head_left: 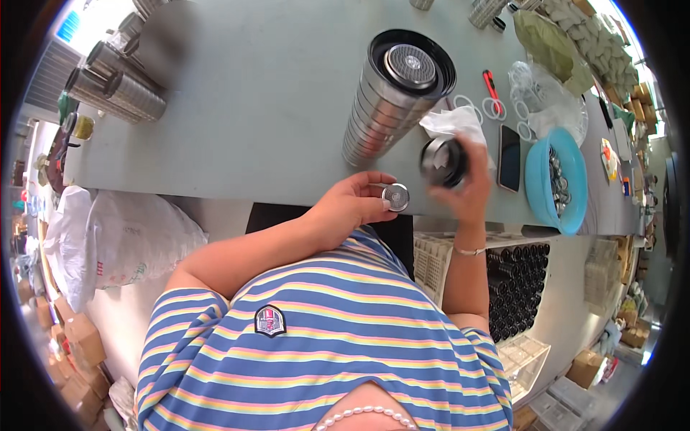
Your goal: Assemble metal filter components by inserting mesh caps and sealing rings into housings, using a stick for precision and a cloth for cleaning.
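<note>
My left hand [343,207] pinches a small round silver disc [394,197] between thumb and fingers, close to the table's near edge. A black, silver-edged ring-shaped cap [443,162] is in my right hand [472,176], smeared by motion. Beyond both hands rises a tall stack of silver metal rings [384,108]. Its top piece is black-lined, with a silver patterned disc [411,65] lying in the middle. Behind my right hand lies a crumpled white cloth [453,123] on the grey table [266,93].
On the right are a phone [509,159], a red utility knife [491,92], clear rings [494,109] and a blue basin [535,179] of small metal parts. More metal stacks [118,90] stand at left. Below the table are a crate of black parts [516,287] and a white sack [129,241].
</note>
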Demonstrator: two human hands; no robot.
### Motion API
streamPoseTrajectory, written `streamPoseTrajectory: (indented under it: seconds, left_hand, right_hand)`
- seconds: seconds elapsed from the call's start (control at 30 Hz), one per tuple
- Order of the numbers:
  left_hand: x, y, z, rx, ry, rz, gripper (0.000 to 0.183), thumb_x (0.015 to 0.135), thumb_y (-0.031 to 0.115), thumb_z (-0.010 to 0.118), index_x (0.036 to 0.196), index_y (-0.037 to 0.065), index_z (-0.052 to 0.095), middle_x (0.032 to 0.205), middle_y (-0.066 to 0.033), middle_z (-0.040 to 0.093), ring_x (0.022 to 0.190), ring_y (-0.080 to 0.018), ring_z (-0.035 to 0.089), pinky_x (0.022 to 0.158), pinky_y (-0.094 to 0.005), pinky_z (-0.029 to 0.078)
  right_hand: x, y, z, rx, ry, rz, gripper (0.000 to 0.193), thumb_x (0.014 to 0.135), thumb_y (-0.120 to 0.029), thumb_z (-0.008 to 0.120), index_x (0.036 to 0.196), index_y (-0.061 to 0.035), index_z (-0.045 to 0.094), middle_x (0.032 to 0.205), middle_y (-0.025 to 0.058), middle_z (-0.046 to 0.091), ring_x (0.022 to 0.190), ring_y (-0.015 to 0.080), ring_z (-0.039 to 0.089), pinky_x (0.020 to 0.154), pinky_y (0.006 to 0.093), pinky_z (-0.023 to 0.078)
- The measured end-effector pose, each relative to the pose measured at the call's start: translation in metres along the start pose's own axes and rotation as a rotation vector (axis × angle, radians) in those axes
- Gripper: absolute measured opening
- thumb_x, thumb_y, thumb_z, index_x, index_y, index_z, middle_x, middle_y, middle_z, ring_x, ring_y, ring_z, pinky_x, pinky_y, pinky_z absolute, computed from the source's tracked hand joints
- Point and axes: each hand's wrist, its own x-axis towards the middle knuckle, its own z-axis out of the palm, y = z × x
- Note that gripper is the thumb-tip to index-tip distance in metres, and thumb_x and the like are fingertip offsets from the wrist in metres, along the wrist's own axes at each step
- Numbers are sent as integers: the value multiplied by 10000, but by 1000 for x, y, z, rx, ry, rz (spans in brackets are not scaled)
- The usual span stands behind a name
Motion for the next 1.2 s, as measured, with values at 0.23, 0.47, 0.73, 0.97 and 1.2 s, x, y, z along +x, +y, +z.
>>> streamPoseTrajectory:
  seconds: [0.23, 0.47, 0.73, 0.97, 1.2]
  left_hand:
    - [18, -21, -9, -416, -96, -103, 520, 949, 108, 659, 1407, -31, 455, 1225, -135, 632, 1137, -186, 633, 1013, -333, 520]
    - [23, -28, 6, 51, 26, -4, 558, 924, 32, 720, 1424, 23, 474, 1181, -89, 677, 1101, -156, 653, 961, -302, 532]
    - [41, -29, -1, 1284, 150, 948, 521, 722, -1, 770, 1211, 138, 658, 977, -5, 697, 985, -186, 657, 901, -332, 509]
    - [61, -34, -29, 1577, -86, 1301, 406, 773, 116, 730, 1171, 115, 645, 1058, -26, 690, 1051, -277, 632, 866, -362, 544]
    - [47, -40, -29, 1562, -85, 1176, 320, 785, 184, 821, 1061, 90, 689, 1165, -47, 637, 1062, -264, 645, 822, -384, 569]
  right_hand:
    - [-35, -29, 16, -156, -308, -78, 877, 529, -524, 926, 1249, -76, 698, 1072, 73, 657, 1060, 296, 542, 982, 429, 436]
    - [-30, -2, -1, -92, -316, -30, 888, 554, -499, 917, 1310, -103, 672, 1248, 103, 619, 1185, 317, 537, 1040, 437, 424]
    - [-43, 4, -28, -54, -114, 136, 510, 775, -95, 805, 1267, -85, 671, 1158, 88, 654, 851, 234, 641, 781, 354, 532]
    - [-71, -16, 22, 70, -336, 121, 536, 780, -27, 806, 1289, -54, 641, 1299, 128, 655, 1151, 326, 659, 970, 398, 550]
    - [-64, -20, 22, -300, -358, -136, 397, 710, -141, 811, 1084, -57, 708, 1179, 44, 672, 1007, 274, 628, 894, 407, 521]
